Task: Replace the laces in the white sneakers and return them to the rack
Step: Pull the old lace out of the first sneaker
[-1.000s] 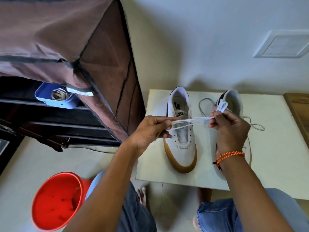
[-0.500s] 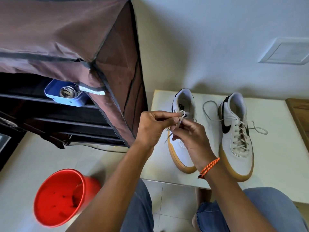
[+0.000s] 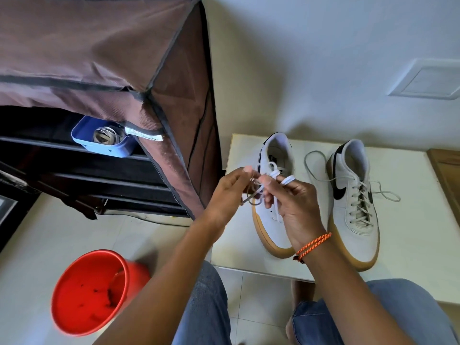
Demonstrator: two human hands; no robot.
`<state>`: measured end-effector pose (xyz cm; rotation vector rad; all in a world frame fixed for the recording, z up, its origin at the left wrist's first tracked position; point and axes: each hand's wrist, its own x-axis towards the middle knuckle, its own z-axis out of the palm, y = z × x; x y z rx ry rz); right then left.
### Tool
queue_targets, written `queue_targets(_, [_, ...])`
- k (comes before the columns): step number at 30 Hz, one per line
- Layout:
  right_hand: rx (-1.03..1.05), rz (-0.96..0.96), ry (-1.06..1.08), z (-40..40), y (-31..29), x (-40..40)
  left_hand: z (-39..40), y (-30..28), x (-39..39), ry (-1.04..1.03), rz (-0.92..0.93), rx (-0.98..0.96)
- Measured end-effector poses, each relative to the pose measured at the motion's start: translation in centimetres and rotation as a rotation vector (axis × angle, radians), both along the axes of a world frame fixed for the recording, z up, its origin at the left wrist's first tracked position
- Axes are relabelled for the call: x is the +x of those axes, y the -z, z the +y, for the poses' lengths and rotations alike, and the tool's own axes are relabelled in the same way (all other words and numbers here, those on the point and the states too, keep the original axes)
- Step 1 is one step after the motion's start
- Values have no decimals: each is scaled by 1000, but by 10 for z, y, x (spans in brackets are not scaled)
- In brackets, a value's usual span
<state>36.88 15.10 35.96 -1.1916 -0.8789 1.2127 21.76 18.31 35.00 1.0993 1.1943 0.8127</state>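
Two white sneakers with gum soles stand on a low white table [image 3: 408, 220]. The left sneaker [image 3: 271, 220] has no lace in its eyelets. The right sneaker [image 3: 353, 210] is laced with a greyish lace, its ends loose on the table. Above the left sneaker my left hand [image 3: 229, 192] and my right hand [image 3: 293, 205] both pinch a bundled white lace [image 3: 273, 175], looped over my right fingers. A strand hangs down over the shoe.
A brown fabric-covered shoe rack [image 3: 104, 70] stands at left, its flap raised, with a blue box [image 3: 104, 138] on a shelf. A red bucket [image 3: 92, 292] sits on the tiled floor below. My knees in jeans are at the bottom edge.
My right hand moved left from over the right sneaker to meet my left hand, gathering the stretched white lace into a bundle above the left sneaker.
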Motion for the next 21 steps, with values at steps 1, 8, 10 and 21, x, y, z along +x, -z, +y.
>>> queue_targets(1, [-3, 17, 45, 3, -2, 6, -1, 2, -7, 14, 29, 20])
queue_targets(8, [33, -71, 400, 19, 2, 50, -7, 15, -66, 142, 260, -131])
queue_targets(10, [27, -187, 306, 16, 5, 43, -10, 6, -63, 113, 168, -136])
queue_targets(21, [-6, -205, -346, -17, -12, -72, -32, -37, -69, -140, -201, -92])
